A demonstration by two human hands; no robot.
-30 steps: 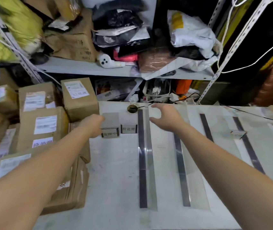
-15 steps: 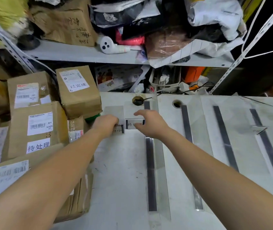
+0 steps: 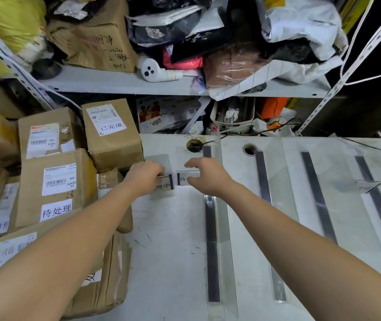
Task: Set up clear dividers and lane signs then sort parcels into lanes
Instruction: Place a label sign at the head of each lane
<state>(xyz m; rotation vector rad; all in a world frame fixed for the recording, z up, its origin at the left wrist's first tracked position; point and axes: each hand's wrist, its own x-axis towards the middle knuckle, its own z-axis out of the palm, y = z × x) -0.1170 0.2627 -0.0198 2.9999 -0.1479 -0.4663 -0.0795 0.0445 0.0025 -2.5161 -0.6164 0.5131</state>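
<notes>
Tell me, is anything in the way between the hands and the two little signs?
No, nothing visible is in the way. The left hand is right on the left sign and grips it. The right hand pinches the right sign beside it.

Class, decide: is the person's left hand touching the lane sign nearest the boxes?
Touching. In the head view the left hand curls its fingers over the top edge of the lane sign, hiding part of its lettering.
</notes>
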